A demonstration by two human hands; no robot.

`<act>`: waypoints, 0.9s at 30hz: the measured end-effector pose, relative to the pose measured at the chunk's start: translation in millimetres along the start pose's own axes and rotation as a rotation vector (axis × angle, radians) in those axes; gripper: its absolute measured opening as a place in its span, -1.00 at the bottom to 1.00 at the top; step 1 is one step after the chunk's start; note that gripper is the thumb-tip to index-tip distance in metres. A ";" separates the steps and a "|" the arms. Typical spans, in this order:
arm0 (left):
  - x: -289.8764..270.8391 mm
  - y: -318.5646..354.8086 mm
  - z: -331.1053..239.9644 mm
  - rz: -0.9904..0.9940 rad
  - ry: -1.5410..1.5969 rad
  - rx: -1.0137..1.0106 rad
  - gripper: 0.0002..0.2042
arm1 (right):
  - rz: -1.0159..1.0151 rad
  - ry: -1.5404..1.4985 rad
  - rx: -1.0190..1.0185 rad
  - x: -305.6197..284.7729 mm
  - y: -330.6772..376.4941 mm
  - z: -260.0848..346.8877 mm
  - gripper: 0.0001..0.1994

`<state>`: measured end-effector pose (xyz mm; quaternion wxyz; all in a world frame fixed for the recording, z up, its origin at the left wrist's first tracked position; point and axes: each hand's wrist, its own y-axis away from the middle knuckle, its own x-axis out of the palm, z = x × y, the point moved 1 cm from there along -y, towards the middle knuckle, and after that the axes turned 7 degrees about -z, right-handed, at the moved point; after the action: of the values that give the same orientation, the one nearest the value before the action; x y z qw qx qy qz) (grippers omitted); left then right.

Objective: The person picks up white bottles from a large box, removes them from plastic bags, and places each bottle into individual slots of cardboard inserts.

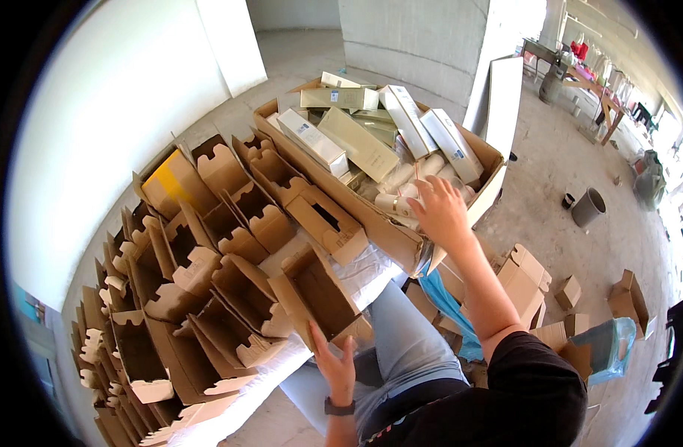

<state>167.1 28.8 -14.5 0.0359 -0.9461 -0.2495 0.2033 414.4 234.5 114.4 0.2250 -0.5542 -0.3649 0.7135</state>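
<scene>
While the left hand (336, 368) spreads its fingers (318, 339) against one box (320, 287), the right hand (440, 211), grip unclear, reaches among several half-hidden tubes (390, 204).

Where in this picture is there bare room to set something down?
Bare concrete floor lies between the large carton and the dark bucket. The white sheet shows only a narrow strip beside the open brown boxes. Crowded: those boxes, and inside the carton around the right hand.
</scene>
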 end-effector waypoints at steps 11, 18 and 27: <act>-5.0 -2.7 -7.3 0.005 -0.042 -0.016 -0.22 | 0.234 -0.038 0.138 1.7 13.5 -14.4 -0.70; -1.5 -0.8 -1.5 -0.012 -0.029 -0.024 -0.22 | -0.182 -0.530 0.658 -13.7 20.2 -1.7 -0.65; -0.8 1.4 4.8 -0.028 -0.108 0.039 -0.23 | -0.411 -1.328 1.005 -16.0 24.1 -20.3 -0.58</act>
<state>165.2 27.0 -18.9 0.0439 -0.9293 -0.2604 0.2583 440.3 213.1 103.5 0.3083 0.2209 -0.1548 0.9122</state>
